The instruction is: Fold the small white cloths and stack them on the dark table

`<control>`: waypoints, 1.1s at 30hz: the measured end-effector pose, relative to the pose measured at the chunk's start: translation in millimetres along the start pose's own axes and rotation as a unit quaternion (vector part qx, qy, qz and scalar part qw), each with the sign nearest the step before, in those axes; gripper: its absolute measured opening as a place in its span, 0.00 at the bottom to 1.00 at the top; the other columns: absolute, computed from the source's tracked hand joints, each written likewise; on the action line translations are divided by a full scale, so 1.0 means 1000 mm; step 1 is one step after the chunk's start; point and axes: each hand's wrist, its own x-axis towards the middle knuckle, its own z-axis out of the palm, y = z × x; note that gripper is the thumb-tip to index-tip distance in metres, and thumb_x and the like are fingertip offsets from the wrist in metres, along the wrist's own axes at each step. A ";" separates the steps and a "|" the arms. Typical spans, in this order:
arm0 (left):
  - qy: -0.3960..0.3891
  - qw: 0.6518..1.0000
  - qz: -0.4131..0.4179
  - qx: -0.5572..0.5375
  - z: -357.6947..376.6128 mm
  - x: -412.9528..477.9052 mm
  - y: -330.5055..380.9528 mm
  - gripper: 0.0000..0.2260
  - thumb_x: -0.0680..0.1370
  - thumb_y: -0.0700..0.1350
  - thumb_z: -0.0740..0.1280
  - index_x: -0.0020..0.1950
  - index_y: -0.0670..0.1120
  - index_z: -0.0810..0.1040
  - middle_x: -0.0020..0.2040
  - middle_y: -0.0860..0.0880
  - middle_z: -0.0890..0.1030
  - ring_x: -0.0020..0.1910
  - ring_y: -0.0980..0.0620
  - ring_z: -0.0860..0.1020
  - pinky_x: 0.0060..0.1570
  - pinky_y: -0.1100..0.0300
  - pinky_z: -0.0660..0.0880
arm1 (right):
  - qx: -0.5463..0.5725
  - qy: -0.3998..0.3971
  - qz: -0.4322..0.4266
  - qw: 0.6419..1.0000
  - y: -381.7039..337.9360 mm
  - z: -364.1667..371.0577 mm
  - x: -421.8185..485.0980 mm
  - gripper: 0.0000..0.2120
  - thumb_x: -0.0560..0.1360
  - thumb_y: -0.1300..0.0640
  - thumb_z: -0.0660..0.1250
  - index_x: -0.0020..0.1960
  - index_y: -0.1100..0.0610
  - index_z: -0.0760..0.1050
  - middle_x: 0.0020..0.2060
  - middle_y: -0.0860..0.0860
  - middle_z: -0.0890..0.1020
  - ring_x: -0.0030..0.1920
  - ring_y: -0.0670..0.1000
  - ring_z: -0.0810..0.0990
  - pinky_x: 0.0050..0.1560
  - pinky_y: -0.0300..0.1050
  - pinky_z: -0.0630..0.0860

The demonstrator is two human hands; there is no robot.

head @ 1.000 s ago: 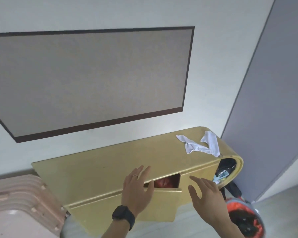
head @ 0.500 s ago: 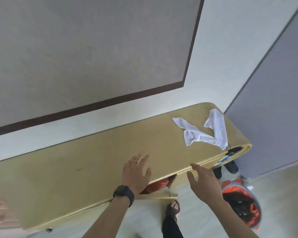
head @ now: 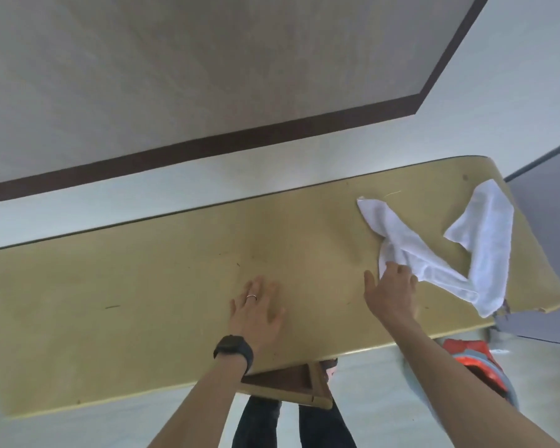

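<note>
Reach done: our right hand (head: 392,292) has moved from the front edge onto the crumpled white cloth (head: 434,253) at the right end of the yellow tabletop (head: 143,302); grip unclear. Our left hand (head: 256,308) lies flat, fingers spread. Folding comes next, we judge.

A large grey wall panel (head: 143,76) with a dark brown border (head: 207,147) is filling the upper left, set against the white wall (head: 498,92). A grey-violet door (head: 550,253) is showing at the right edge. Low down, an open wooden drawer (head: 288,383) with a dark brown inside is jutting out above the pale floor (head: 385,399). A red-orange, grey-rimmed helmet-like object (head: 476,360) is lying at lower right. Legs in dark trousers (head: 256,425) are standing below the drawer.
</note>
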 end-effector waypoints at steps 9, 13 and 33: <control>-0.028 1.000 0.012 -0.004 0.002 0.005 -0.005 0.33 0.79 0.60 0.59 0.79 0.63 0.44 0.80 0.55 0.39 0.79 0.48 0.41 0.76 0.41 0.47 | -0.002 0.033 -0.220 0.975 -0.014 0.035 -0.042 0.09 0.73 0.70 0.65 0.43 0.58 0.68 0.37 0.55 0.72 0.38 0.55 0.66 0.36 0.48 0.64; 0.037 0.992 0.121 0.008 -0.029 -0.005 0.010 0.36 0.78 0.49 0.65 0.79 0.64 0.46 0.81 0.49 0.50 0.78 0.48 0.52 0.75 0.50 0.52 | 0.051 -0.049 -0.290 0.954 -0.032 0.020 -0.087 0.06 0.80 0.63 0.57 0.48 0.53 0.69 0.38 0.47 0.73 0.39 0.53 0.67 0.36 0.50 0.66; 0.315 0.907 0.257 0.110 -0.141 -0.097 -0.113 0.13 0.79 0.50 0.60 0.49 0.50 0.84 0.41 0.52 0.84 0.41 0.49 0.81 0.50 0.55 0.77 | -0.034 0.024 -0.437 0.898 -0.084 -0.085 -0.159 0.25 0.68 0.75 0.65 0.62 0.59 0.76 0.49 0.53 0.80 0.47 0.57 0.79 0.40 0.45 0.75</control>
